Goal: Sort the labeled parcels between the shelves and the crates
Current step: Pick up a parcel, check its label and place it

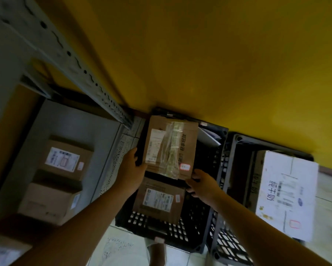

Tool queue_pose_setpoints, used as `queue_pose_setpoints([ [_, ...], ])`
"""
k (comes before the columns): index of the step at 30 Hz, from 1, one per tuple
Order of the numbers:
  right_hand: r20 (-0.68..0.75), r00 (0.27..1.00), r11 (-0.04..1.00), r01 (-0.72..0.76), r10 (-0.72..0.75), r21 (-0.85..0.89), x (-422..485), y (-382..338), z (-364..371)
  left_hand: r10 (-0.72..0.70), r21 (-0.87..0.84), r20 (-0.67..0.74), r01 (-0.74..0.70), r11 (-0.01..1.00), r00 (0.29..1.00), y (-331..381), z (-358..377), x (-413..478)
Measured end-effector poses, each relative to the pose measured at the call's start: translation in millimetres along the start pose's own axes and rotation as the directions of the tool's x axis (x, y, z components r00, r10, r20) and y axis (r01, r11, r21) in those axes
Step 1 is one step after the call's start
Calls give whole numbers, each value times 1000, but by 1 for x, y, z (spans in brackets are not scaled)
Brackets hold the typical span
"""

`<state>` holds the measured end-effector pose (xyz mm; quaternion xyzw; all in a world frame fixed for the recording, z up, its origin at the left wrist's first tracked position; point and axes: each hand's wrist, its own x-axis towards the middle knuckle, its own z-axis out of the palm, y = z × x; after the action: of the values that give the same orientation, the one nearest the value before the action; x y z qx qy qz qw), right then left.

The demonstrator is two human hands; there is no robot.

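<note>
Both my hands hold a flat brown cardboard parcel (pixel 172 146) with a white label and clear tape, over a black slatted crate (pixel 161 227). My left hand (pixel 132 167) grips its near left corner. At the near right corner is my right hand (pixel 201 186). Below it in the crate lies another brown labeled parcel (pixel 158 198). A second black crate (pixel 232 244) to the right holds a large white box (pixel 287 192). On the grey shelf (pixel 69 123) at left rest two brown labeled boxes (pixel 65 160), (pixel 50 202).
A perforated grey shelf upright (pixel 65 54) slants from top left down to the crate. A yellow wall (pixel 199 54) stands behind the crates. The floor (pixel 119 248) is pale tile. Another parcel corner (pixel 2 254) shows at the bottom left.
</note>
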<state>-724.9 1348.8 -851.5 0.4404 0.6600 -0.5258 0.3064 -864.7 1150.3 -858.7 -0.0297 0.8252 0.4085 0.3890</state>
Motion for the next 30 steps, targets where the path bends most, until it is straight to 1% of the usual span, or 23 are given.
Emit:
queue_pose_setpoints([
  [3,-57,998,1000,18,-17,16,-35,-7,-15,-108,-157,-36,101,982,993,16,-9,-35],
  [4,-55,998,999,34,-32,40,-49,-11,-21,-145,-211,-26,136,968,989,23,-10,-50],
  [6,-31,997,992,78,-76,98,-80,-16,-33,-163,-301,13,159,940,987,40,-12,-88],
  [8,3,993,982,114,-116,151,-115,-23,-47,-147,-359,26,146,922,989,58,-13,-134],
  [10,39,988,966,137,-149,218,-154,-30,-59,-115,-402,7,108,909,993,79,-12,-189],
  [12,86,974,949,183,-211,257,-201,-34,-71,-94,-448,-49,63,892,994,100,-11,-250],
  [14,113,941,923,280,-317,264,-257,-36,-84,-47,-482,-115,-14,876,992,124,-12,-317],
  [17,190,857,865,424,-479,266,-356,-44,-102,18,-526,-247,-149,837,969,157,-16,-419],
  [19,252,800,834,483,-545,267,-419,-49,-109,35,-558,-336,-229,798,941,174,-22,-480],
  [21,297,735,792,543,-609,281,-472,-58,-114,64,-566,-438,-330,755,897,193,-33,-533],
  [23,324,656,732,623,-682,278,-518,-70,-115,101,-538,-516,-414,734,850,212,-45,-579],
  [27,328,493,579,771,-806,263,-606,-106,-116,181,-474,-625,-553,685,759,256,-75,-660],
  [30,322,361,453,846,-875,283,-660,-131,-119,245,-385,-711,-656,649,659,282,-99,-706],
])
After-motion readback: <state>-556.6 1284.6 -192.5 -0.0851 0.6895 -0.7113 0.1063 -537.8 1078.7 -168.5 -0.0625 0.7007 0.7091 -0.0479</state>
